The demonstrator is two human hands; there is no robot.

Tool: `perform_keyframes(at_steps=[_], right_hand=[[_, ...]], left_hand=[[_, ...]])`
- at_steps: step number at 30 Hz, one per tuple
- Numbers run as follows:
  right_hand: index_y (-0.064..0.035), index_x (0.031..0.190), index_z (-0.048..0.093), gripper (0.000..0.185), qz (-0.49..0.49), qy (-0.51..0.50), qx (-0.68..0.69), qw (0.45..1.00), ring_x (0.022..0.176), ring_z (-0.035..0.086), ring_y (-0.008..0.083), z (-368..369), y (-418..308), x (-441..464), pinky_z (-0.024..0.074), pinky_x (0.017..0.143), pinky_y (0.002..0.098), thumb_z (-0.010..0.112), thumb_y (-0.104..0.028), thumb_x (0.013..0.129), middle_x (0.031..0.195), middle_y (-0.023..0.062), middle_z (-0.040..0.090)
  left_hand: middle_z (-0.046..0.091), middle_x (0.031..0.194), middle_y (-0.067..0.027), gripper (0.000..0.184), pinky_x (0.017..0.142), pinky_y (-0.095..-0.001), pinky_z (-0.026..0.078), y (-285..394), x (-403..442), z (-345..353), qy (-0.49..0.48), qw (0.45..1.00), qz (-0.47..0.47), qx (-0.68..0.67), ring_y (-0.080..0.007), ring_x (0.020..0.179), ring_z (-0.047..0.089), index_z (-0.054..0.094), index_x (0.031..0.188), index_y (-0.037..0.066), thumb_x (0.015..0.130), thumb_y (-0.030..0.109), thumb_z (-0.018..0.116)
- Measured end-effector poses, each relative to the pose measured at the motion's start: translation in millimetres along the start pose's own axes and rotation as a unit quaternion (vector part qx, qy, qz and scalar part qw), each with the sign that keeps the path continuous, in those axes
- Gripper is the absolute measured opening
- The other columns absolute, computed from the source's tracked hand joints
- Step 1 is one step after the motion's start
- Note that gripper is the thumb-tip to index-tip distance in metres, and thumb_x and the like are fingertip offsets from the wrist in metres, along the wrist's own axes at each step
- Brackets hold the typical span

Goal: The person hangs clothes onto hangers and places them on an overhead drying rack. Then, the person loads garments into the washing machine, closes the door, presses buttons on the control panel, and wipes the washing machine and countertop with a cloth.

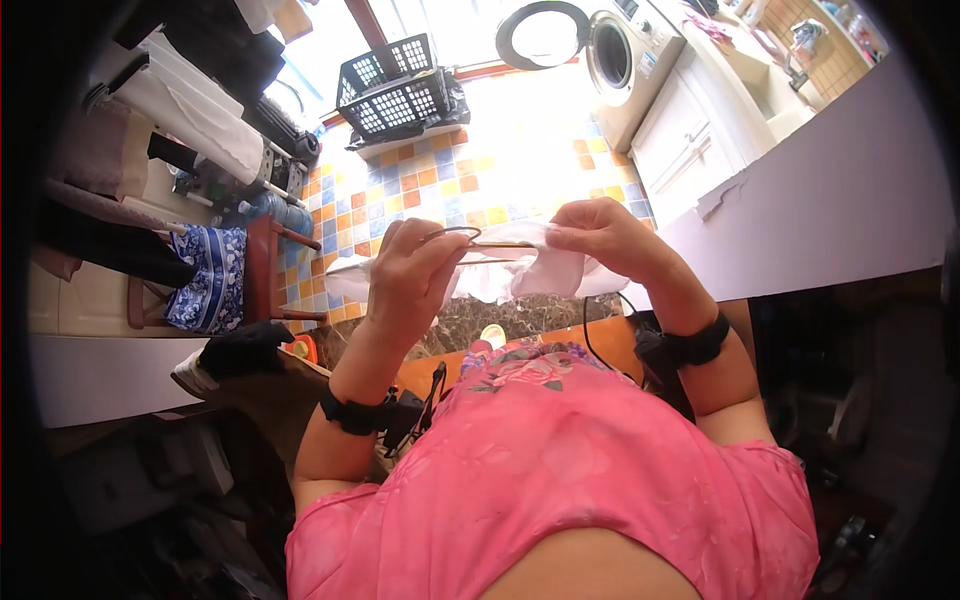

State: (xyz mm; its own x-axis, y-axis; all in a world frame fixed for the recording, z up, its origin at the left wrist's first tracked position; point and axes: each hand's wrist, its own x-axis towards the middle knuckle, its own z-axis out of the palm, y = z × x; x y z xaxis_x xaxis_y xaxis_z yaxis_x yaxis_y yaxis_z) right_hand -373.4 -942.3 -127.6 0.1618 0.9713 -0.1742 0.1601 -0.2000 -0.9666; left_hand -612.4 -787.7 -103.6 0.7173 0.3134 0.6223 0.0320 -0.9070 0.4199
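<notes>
In front of my chest a thin wire clothes hanger is held level, its curved hook showing beside my left fingers. My left hand is closed around the hook end of the hanger. A thin white garment hangs about the hanger and spreads out on both sides. My right hand pinches the white cloth near the hanger's right end. How far the hanger sits inside the garment is partly hidden by the cloth and fingers.
A black plastic crate stands ahead on the tiled floor. At the upper right is a washing machine with its door open. A wooden stool with blue patterned cloth and hanging clothes are at the left.
</notes>
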Motion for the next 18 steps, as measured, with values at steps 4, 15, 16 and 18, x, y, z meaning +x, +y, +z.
perform_keyframes(at_steps=[4,15,16,18], right_hand=[[0.0009,0.1,0.069,0.027,-0.016,0.039,0.124,0.991,0.076,0.059,0.0091,4.6,-12.6,-0.8,0.0479,0.068,0.0259,0.067,-0.025,0.094,0.088,0.0036,0.068],[-0.0047,0.096,0.065,0.017,-0.167,0.306,-0.314,0.883,0.07,0.065,0.029,15.8,-16.9,9.8,0.0518,0.069,0.0372,0.069,-0.018,0.086,0.078,0.0145,0.064],[-0.0047,0.096,0.065,0.017,-0.168,0.301,-0.314,0.885,0.07,0.065,0.029,20.3,-23.1,4.1,0.0518,0.069,0.0372,0.069,-0.018,0.086,0.078,0.0145,0.064],[-0.0054,0.09,0.062,0.017,-0.148,0.282,-0.296,0.901,0.072,0.066,0.0292,32.6,-43.0,-11.4,0.0516,0.068,0.0389,0.071,-0.019,0.085,0.079,0.011,0.065]], left_hand=[[0.062,0.087,-0.0076,0.019,0.069,-0.0363,0.05,-3.4,-5.3,-4.2,-0.021,1.0,0.001,0.011,-0.027,0.081,0.059,0.072,0.096,0.007,0.077,0.001,0.073],[0.061,0.082,-0.0073,0.016,0.067,-0.0352,0.047,-7.2,-3.6,-11.4,0.031,0.999,0.006,0.011,-0.0263,0.075,0.056,0.069,0.093,0.004,0.078,-0.001,0.074],[0.061,0.082,-0.0074,0.016,0.067,-0.0353,0.047,-6.6,-3.2,-11.8,0.031,0.999,-0.009,0.014,-0.0262,0.075,0.056,0.069,0.093,0.004,0.079,-0.001,0.073],[0.061,0.081,-0.0075,0.015,0.067,-0.0355,0.047,-5.8,-4.0,-11.2,0.03,0.999,-0.024,0.016,-0.0261,0.075,0.056,0.069,0.093,0.004,0.079,-0.001,0.073]])
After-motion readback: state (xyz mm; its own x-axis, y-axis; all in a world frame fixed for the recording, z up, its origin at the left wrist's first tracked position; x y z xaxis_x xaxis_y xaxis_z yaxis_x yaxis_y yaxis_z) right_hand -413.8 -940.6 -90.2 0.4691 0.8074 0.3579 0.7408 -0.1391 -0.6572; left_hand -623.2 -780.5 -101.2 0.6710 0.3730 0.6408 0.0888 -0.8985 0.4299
